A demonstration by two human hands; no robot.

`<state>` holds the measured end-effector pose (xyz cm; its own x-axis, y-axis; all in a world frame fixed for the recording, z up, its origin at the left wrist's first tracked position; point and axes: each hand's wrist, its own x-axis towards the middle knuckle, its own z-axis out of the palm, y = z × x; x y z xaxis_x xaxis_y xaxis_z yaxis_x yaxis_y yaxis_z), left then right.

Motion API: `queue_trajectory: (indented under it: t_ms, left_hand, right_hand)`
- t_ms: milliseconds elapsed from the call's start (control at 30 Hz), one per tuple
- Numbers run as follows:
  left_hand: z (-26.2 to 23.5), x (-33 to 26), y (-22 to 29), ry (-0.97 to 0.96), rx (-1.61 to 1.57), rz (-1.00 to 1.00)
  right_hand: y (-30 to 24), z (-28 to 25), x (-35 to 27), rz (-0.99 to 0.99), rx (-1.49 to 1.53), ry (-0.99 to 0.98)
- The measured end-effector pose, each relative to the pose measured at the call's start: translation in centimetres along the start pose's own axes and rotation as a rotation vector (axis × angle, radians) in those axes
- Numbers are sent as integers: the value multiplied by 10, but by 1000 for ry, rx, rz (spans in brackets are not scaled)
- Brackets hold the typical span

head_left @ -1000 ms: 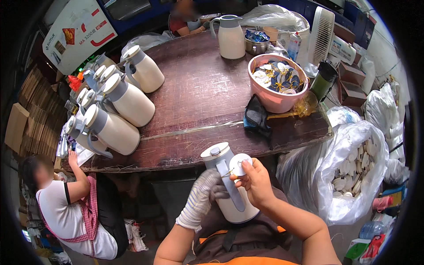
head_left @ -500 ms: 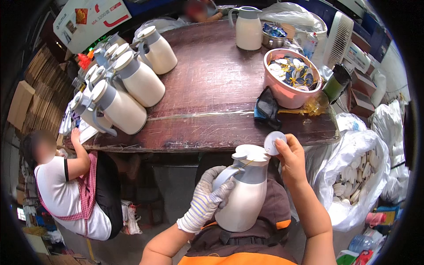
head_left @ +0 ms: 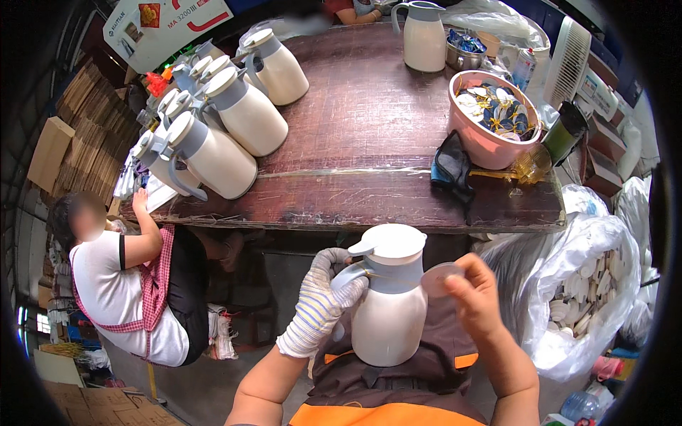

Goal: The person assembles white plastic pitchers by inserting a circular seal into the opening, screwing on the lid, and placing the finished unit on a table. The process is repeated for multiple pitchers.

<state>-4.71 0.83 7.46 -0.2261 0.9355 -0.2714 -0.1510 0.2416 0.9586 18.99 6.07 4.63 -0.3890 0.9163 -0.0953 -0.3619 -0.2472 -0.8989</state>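
Observation:
A white thermos jug (head_left: 389, 319) with a grey collar and white lid (head_left: 396, 241) stands upright on my lap. My left hand (head_left: 320, 305), in a striped knit glove, is closed around its grey handle (head_left: 349, 274). To the right of the jug's collar, my bare right hand (head_left: 474, 292) pinches a thin round white disc (head_left: 440, 280) between thumb and fingers. The disc is held apart from the lid, its face slightly blurred.
Several white jugs (head_left: 245, 113) crowd the table's left side; another jug (head_left: 424, 39) stands at the back. A pink bucket (head_left: 490, 138) of tagged discs and a dark pouch (head_left: 452, 170) sit right. Beside the table are a plastic sack (head_left: 526, 312) of white pieces and a seated co-worker (head_left: 135, 284).
My right hand has lowered the disc from beside the lid to beside the collar. The jug has turned a little more upright in my left hand. The whole view has shifted slightly.

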Motion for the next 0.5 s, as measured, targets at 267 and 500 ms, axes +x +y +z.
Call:
queue_trajectory:
  t_ms: [267,500]
  left_hand:
    - [-7,-4,3,-36,-89,-64]
    - [-14,-7,-6,-52,-90,-45]
  right_hand:
    - [-1,-5,1,101,-35,-24]
    - [-15,-10,2,156,-118,-24]
